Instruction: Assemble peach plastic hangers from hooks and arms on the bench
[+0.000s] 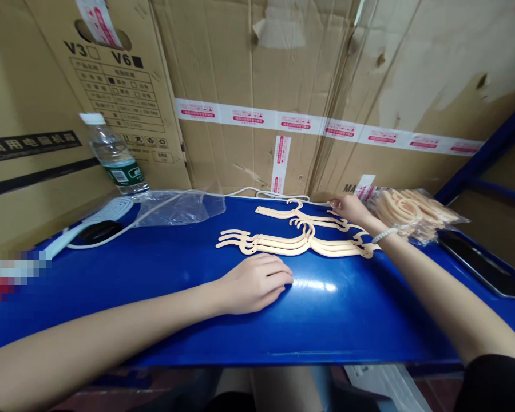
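Several cream plastic clothes hangers (pixel 278 245) lie in a row on the blue table, their hooks overlapping near the middle. Behind them is another cream hanger (pixel 277 213), partly covered by my right hand. My right hand (pixel 349 207) reaches to the back of the table, its fingers closed at the far hanger's right end; their exact hold is small and partly hidden. In front of the row, my left hand (pixel 257 284) rests palm down on the table with its fingers stretched out, holding nothing.
A clear bag of cream hangers (pixel 416 212) lies at the right, near a black phone (pixel 484 263). At the left are a water bottle (pixel 115 157), a clear plastic bag (pixel 180 207), a white cable and a black mouse-like object (pixel 99 231). Cardboard boxes (pixel 240 149) wall off the back.
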A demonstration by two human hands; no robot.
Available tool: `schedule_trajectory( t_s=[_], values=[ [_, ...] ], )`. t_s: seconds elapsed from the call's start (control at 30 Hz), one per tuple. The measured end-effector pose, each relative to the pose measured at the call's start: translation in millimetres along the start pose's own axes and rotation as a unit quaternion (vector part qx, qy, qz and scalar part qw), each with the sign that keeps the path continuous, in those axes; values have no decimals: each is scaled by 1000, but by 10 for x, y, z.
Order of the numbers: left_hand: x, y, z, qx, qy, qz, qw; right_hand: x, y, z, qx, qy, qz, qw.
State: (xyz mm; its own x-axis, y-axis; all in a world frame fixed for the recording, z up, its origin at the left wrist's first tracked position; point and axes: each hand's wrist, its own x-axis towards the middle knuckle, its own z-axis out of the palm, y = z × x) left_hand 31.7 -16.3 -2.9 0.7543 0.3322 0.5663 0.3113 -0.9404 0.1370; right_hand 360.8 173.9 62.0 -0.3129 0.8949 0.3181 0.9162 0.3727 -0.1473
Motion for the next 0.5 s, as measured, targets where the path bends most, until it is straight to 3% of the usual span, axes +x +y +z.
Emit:
schedule_trajectory(
  t_s=[0.13,0.27,0.37,0.5],
  values=[
    [13,14,-34,-46,-8,-24,999,-114,-130,-119,101,55,-22,993],
    [55,78,-112,-167,-19,-110,980,-406,-458,-243,226,77,-53,970],
    [91,116,-143,-292,-31,-194,936,-711,-809,-270,442,63,-53,893],
    [126,105,-95,-441,-26,-268,856,-1087,-1240,-190,565,13,-45,824]
  ],
)
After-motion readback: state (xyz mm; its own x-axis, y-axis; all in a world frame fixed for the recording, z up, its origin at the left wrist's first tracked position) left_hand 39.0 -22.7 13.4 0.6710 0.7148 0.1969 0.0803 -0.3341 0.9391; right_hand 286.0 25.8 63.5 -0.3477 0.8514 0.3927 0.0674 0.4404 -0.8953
